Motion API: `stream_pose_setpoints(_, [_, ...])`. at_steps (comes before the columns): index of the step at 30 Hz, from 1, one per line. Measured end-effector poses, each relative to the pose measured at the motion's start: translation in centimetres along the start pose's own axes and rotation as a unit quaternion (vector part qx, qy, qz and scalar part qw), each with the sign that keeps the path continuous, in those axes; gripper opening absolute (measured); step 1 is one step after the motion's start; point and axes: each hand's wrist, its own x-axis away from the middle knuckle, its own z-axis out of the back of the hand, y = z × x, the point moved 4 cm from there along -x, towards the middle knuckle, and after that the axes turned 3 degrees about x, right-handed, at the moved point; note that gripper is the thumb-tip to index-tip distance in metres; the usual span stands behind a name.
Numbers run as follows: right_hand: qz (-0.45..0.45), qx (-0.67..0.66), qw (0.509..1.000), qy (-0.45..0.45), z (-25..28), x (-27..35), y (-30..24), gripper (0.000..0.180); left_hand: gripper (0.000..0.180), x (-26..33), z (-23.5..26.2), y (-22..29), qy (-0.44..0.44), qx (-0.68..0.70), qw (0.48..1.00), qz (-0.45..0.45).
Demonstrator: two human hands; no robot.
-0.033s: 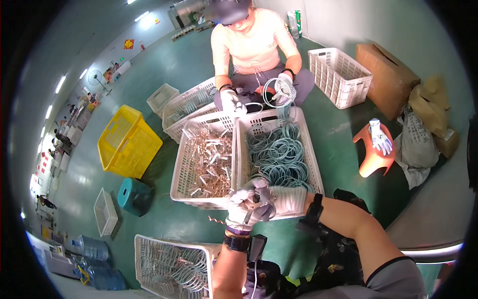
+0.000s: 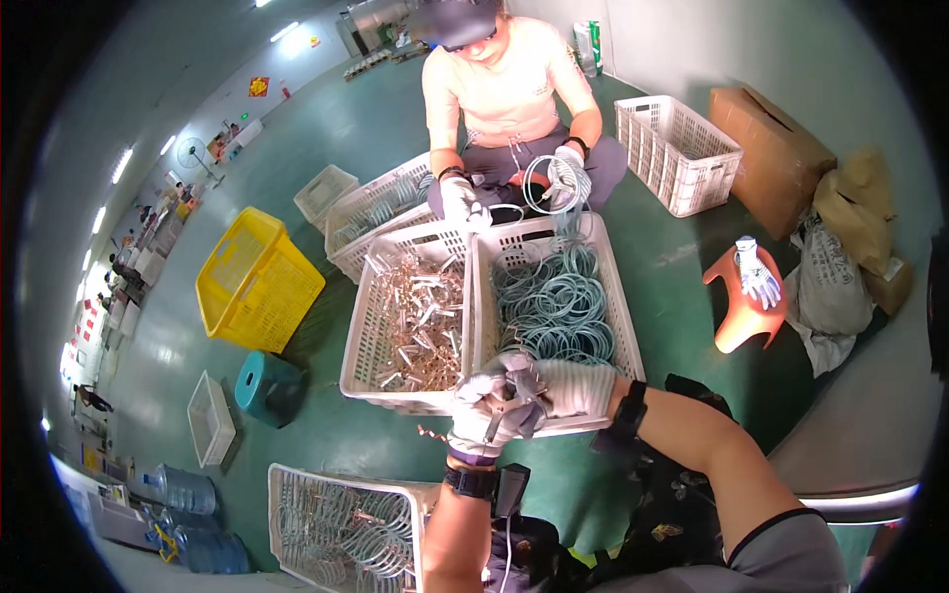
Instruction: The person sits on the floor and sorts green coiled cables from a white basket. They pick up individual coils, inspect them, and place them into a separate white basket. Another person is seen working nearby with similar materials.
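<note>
Head view (wide fisheye), facing down, hands [image 2: 482, 419] near.

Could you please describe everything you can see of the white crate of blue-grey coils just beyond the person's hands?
The crate looks like white plastic: rectangular, open-topped, with a handle opening in its far end. It stands upright, holding tangled blue-grey coils, beside a crate of copper-coloured pieces. The left hand and right hand partly hide its near edge; contact is unclear.

The parts crate [image 2: 405, 400] sits left of the coil crate [image 2: 619, 296], a stool [image 2: 741, 316] farther right.
</note>
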Motion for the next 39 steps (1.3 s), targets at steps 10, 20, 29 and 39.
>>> stream_pose_setpoints(10, [0.008,-0.09,0.996,0.013,1.3,0.2,0.1,0.022,0.029,-0.3,1.5,-0.9,0.006,-0.055,0.998,0.004])
stream_pose_setpoints(20, [0.029,-0.142,0.986,-0.084,-1.7,0.7,0.3,0.023,0.028,-0.1,1.6,-1.7,0.022,-0.036,0.999,-0.001])
stream_pose_setpoints(29, [0.066,0.123,0.986,0.087,-0.3,1.4,-3.8,0.02,0.043,0.9,-0.3,0.8,0.009,-0.116,0.993,-0.036])
stream_pose_setpoints(39, [0.273,0.207,0.88,0.329,4.0,4.8,-9.9,0.021,0.061,2.0,-0.9,2.0,0.032,-0.174,0.984,0.017])
